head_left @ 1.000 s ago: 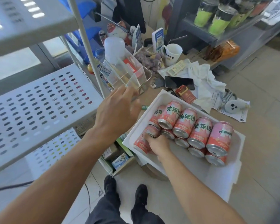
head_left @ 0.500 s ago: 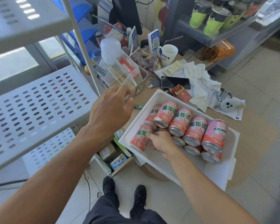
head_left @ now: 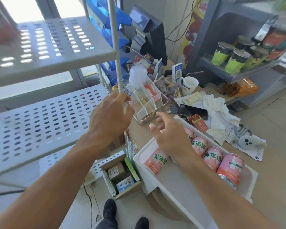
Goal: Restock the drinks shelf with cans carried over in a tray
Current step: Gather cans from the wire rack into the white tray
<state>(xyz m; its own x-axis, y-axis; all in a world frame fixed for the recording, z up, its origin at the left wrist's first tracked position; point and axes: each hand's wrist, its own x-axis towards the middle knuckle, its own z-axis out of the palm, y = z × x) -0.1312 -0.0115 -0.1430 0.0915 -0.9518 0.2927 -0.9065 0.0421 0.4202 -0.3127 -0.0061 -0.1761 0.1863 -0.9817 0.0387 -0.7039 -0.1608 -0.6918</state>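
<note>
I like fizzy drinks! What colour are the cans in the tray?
Pink cans, with green writing, in the white tray; head view.

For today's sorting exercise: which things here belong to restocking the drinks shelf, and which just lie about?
Job:
pink cans
white tray
perforated shelf

Lying about:
mug
phone
red packet
clear organiser
crumpled cloth

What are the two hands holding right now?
The left hand touches the clear plastic box at its near-left corner; whether it grips cannot be told. The right hand holds nothing, open above the cans.
</note>
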